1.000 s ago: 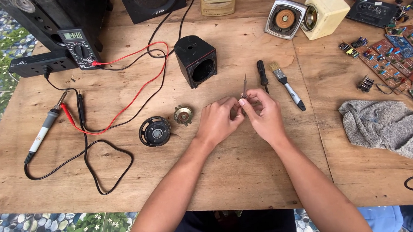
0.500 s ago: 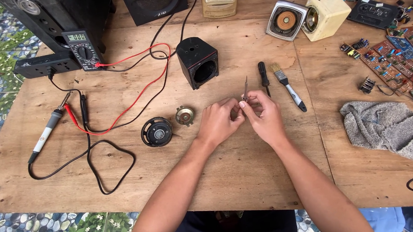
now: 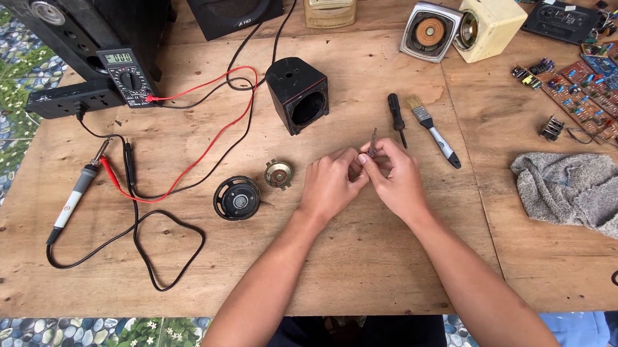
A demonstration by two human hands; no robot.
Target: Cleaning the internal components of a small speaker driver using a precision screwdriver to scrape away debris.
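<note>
My left hand (image 3: 331,183) and my right hand (image 3: 395,178) meet at the middle of the wooden table (image 3: 373,263). Together their fingertips pinch a small thin metal piece (image 3: 372,144) that sticks up between them; what it is I cannot tell. Left of my hands lie a small brass-coloured speaker part (image 3: 278,174) and a round black speaker driver (image 3: 237,198). A black speaker housing (image 3: 297,93) stands behind them, its opening facing me.
A screwdriver (image 3: 396,119) and a paintbrush (image 3: 433,132) lie just behind my right hand. A soldering iron (image 3: 78,193), a multimeter (image 3: 127,77) with red and black leads, a grey rag (image 3: 578,191), circuit boards (image 3: 586,92) and several speakers (image 3: 458,29) surround the work area.
Both hands stay together at the table's middle with only slight finger movement on the small piece. Nothing else has shifted.
</note>
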